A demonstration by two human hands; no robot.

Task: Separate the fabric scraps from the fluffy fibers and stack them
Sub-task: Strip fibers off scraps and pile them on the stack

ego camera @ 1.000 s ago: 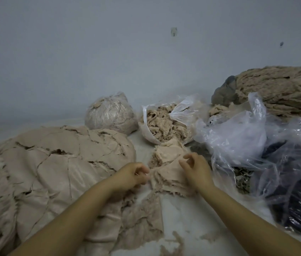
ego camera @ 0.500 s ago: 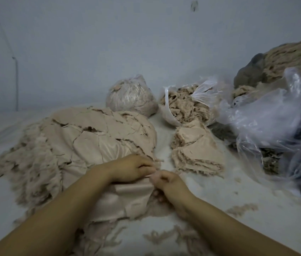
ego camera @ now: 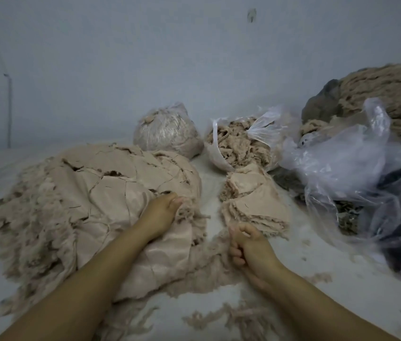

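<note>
Your backdrop is a pale grey-blue wall (ego camera: 145,70) with a thin pipe (ego camera: 9,109) down its left side. Against it sits a tied clear bag (ego camera: 167,131). At your right, crumpled clear plastic sheeting (ego camera: 337,163) lies over something dark, and a large rope-like bundle (ego camera: 391,94) rests behind it.

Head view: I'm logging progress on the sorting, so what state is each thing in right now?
left hand: resting on the big pile, fingers gripping a tuft of fibers
right hand: fingers curled, seemingly empty
big fabric-and-fiber pile: unsorted, heaped
stack of fabric scraps: stacked, edges frayed
open plastic bag of fibers: open, full
closed plastic bag: closed, stuffed
loose clear plastic bags: crumpled
</note>
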